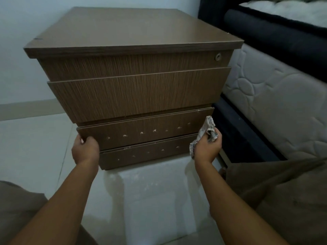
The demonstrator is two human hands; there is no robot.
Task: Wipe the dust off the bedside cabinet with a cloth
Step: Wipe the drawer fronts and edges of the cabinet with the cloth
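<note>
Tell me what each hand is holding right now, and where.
The right hand grips the checked cloth bunched around its middle. The left hand holds the left end of a lower drawer front.

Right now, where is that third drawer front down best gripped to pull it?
By its left end, from the left side, as the left hand does: the drawer front has no handle, and that end overhangs the recessed panel beside it.

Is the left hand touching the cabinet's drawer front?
Touching. The head view shows the left hand gripping the left end of the third drawer front, its fingers curled around that edge.
</note>
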